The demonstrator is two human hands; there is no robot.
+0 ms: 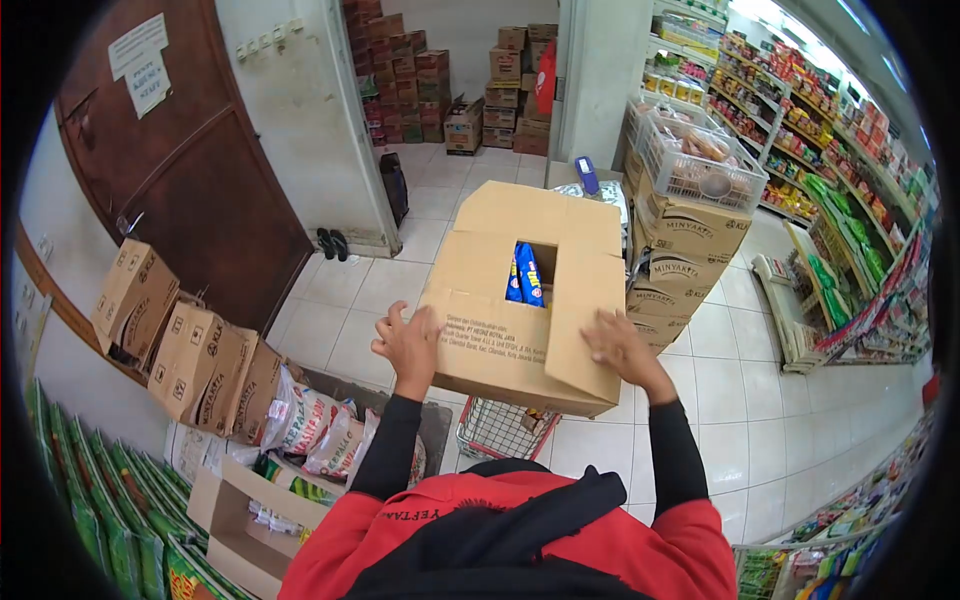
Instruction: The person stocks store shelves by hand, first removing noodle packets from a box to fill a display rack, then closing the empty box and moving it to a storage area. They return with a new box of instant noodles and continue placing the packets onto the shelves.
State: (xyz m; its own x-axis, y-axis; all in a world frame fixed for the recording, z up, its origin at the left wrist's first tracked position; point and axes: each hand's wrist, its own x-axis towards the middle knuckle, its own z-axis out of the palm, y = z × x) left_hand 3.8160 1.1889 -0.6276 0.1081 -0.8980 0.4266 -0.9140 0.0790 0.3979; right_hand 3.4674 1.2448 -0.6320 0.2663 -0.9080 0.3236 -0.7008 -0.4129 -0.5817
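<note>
A large cardboard box (pixel 490 345) stands in front of me, its top flaps folded inward around a gap. Through that gap I see blue packets (pixel 525 275); the rest of the contents is hidden. My left hand (pixel 408 345) is at the box's near left corner, fingers apart and slightly bent. On the other side, my right hand (pixel 622 350) is spread at the right flap, which slants up a little. Neither hand grips anything visible. Under the box, a shopping basket with a red rim (pixel 507 428) partly shows.
Stacked cartons (pixel 680 265) carry a white plastic crate (pixel 700 165) on the right. Cartons (pixel 205 370) and printed sacks (pixel 310 425) line the left wall beside a brown door (pixel 185 150). An open carton (pixel 240 540) lies near my left. Store shelves (pixel 800 100) stand far right.
</note>
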